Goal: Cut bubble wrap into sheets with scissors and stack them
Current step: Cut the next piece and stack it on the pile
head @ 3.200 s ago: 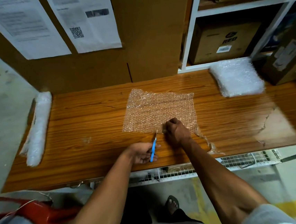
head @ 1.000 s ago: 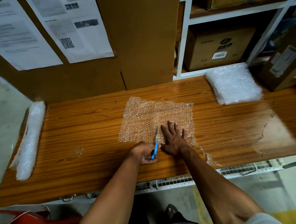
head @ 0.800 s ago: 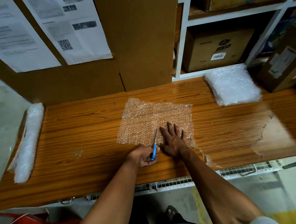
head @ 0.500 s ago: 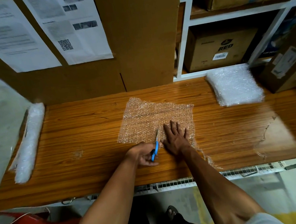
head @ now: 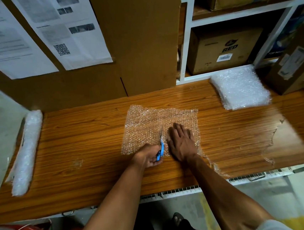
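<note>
Bubble wrap is what this bench work turns on, and the wooden table (head: pixel 75 140) serves as the landmark. At the table's far right corner sits a stack of cut sheets (head: pixel 240 87). Along its left edge lies a tight roll of bubble wrap (head: pixel 26 154). Near the middle of the table, toward the front edge, a loose bubble wrap piece (head: pixel 148 122) lies flat. A thin clear strip (head: pixel 215 168) trails from that piece's near right corner to the table's front edge.

The right hand (head: pixel 182 142) presses flat on the piece, fingers straight and spread, holding nothing. Just beside it, the left hand (head: pixel 148 157) grips the blue-handled scissors (head: pixel 160 145), fingers curled round the handles. The blades point away from the person and lie on the piece; how far apart they are cannot be told.

The step in hand looks like the cutting — a line running up the middle of the piece, not yet across. The next move likely calls for advancing the blades straight toward the far edge while the flat hand keeps the film taut, then carrying the freed sheets to the stack.
</note>
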